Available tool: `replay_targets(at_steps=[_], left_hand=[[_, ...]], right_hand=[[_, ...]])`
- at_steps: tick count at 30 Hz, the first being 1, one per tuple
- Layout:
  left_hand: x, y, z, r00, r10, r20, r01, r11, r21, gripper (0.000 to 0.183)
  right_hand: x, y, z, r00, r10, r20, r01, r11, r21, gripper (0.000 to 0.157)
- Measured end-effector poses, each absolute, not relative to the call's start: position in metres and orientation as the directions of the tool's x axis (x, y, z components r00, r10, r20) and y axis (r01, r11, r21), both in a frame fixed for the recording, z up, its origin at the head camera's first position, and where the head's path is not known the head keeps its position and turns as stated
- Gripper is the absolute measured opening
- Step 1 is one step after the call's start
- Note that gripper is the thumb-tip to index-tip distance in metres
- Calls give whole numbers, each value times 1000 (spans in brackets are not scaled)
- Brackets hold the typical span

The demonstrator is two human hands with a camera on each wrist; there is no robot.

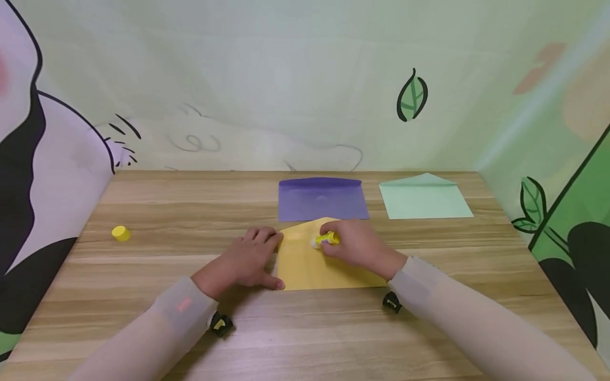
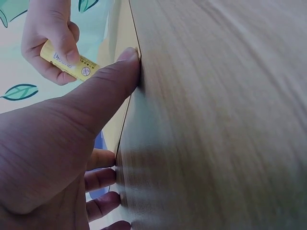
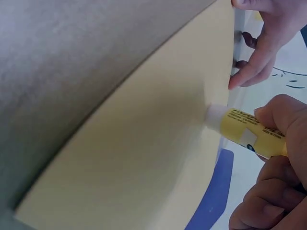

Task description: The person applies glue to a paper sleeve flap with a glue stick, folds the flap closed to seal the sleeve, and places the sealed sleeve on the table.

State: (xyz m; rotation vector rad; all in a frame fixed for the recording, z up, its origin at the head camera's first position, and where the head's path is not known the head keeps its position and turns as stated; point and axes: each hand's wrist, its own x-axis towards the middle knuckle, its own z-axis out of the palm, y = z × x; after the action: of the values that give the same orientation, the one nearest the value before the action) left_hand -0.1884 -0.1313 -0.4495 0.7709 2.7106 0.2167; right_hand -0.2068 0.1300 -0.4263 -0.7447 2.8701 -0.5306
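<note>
A yellow envelope (image 1: 305, 270) lies on the wooden table with its pointed flap edge toward the back. My right hand (image 1: 355, 243) grips a yellow glue stick (image 3: 252, 132), its white end down at the envelope's surface near the flap. At the envelope's left edge, my left hand (image 1: 250, 256) rests with fingers spread. The left thumb (image 2: 112, 79) presses the near left corner, and its other fingertips (image 2: 103, 179) touch the table and edge farther back.
A purple envelope (image 1: 321, 203) lies just behind the yellow one, and a mint green envelope (image 1: 426, 201) is at the back right. Off to the left stands a yellow cap (image 1: 121, 233). A printed cloth backdrop (image 1: 267, 79) rises behind the table.
</note>
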Motion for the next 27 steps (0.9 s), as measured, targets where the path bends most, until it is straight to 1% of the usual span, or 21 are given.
replay_targets(at_steps=[10,20,27], left_hand=[[-188,-131,-449,-806,534,-256,482,842,241,111],[-190,-131,-452,-803,533,-266,487,845,221,113],[-189,-131,-452,-807,530,-259,481,846,231,112]], right_hand=[[-209,140,-421,-872,-486,-60,-443,836,-323,27],[-211,158,-421,-880,-470,-74,-422,843,-333,30],[-216,168,-416,-888,-455,-69,-419,861,-288,30]])
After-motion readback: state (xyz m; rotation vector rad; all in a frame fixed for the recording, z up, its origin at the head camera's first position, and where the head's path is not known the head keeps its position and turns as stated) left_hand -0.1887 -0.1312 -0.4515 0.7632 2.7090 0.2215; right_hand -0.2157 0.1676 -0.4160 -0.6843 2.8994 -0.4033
